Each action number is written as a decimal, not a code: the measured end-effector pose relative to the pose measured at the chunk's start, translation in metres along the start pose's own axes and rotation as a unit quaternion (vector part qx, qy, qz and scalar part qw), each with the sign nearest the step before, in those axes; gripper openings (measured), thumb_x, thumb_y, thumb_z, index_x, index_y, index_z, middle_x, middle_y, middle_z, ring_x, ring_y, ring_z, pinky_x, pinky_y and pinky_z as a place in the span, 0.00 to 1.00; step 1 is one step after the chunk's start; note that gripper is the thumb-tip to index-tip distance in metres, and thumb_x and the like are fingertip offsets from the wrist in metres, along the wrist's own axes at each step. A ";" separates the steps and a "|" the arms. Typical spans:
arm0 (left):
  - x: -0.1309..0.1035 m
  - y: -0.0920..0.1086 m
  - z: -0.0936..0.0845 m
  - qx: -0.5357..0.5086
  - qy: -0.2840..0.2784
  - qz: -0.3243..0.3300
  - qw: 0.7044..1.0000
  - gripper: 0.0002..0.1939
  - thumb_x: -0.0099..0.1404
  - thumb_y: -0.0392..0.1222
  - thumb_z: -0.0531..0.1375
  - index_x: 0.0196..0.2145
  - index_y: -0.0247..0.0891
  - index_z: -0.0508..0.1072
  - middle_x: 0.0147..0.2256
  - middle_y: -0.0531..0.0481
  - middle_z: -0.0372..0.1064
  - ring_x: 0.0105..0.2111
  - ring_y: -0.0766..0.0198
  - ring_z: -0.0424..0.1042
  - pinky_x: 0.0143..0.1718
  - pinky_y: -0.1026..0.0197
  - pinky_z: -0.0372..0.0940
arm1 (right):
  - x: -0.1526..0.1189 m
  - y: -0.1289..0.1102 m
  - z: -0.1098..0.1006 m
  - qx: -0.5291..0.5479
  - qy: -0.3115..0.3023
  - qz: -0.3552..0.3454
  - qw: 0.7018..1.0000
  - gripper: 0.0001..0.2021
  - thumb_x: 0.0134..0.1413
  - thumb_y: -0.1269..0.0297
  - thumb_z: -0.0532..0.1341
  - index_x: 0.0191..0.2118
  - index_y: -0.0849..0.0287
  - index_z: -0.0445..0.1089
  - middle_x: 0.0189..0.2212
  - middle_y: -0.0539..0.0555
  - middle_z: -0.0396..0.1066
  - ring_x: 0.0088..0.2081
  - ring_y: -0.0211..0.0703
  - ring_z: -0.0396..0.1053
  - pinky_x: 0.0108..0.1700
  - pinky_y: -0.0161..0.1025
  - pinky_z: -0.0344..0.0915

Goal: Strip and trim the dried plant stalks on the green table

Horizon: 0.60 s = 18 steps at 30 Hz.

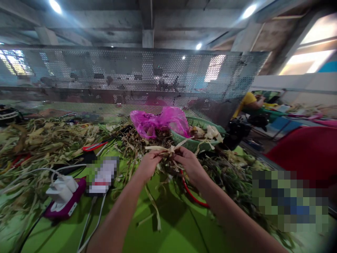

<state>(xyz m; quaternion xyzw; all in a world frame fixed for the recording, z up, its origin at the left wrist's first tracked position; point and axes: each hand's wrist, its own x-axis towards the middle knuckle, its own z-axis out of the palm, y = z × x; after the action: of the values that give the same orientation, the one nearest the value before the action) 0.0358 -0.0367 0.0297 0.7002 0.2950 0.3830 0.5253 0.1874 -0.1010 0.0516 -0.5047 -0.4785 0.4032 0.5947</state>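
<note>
Looks like mid-fiddling to me, left hand (150,165) and right hand (190,163) both pinching pale dry strips (172,149) near the green basket (205,123), so any next tug needs steady fingertips.

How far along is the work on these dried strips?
Done: nothing I can confirm as finished. In hand: the left hand and right hand pinch crossing pale strips. Probably left: the loose heap on the left and pale pieces in the green basket, which look unworked.
</note>
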 end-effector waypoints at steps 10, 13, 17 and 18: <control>-0.010 0.020 -0.006 0.194 -0.060 0.085 0.976 0.14 0.59 0.41 0.58 0.42 0.37 0.76 0.44 0.43 0.73 0.46 0.54 0.68 0.52 0.56 0.58 | 0.001 0.007 -0.001 -0.030 0.000 -0.006 1.000 0.09 0.40 0.62 0.66 0.29 0.59 0.68 0.26 0.48 0.69 0.30 0.39 0.64 0.33 0.36 0.59; -0.011 0.025 -0.001 0.136 -0.060 0.074 0.986 0.15 0.64 0.45 0.53 0.38 0.36 0.76 0.39 0.44 0.73 0.41 0.56 0.69 0.48 0.57 0.61 | -0.002 0.005 0.001 -0.004 -0.014 -0.001 1.000 0.10 0.39 0.63 0.67 0.29 0.59 0.69 0.25 0.48 0.69 0.29 0.38 0.63 0.32 0.35 0.58; -0.007 0.022 0.005 0.060 -0.035 0.066 0.995 0.13 0.63 0.42 0.54 0.35 0.34 0.76 0.37 0.45 0.73 0.40 0.57 0.67 0.45 0.58 0.60 | -0.006 -0.002 0.004 0.075 -0.050 0.053 0.995 0.13 0.39 0.60 0.70 0.31 0.59 0.70 0.24 0.47 0.68 0.25 0.35 0.61 0.28 0.34 0.56; -0.007 0.021 0.006 0.033 -0.031 0.062 0.997 0.13 0.62 0.41 0.54 0.35 0.34 0.77 0.37 0.45 0.73 0.40 0.57 0.67 0.46 0.58 0.60 | -0.007 -0.004 0.004 0.084 -0.057 0.060 0.993 0.14 0.39 0.60 0.70 0.32 0.59 0.70 0.24 0.47 0.68 0.24 0.34 0.61 0.27 0.34 0.56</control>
<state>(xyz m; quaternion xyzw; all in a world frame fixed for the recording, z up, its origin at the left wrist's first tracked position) 0.0376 -0.0508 0.0474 0.7454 0.2474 0.3830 0.4864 0.1816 -0.1074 0.0545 -0.4566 -0.4449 0.5055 0.5814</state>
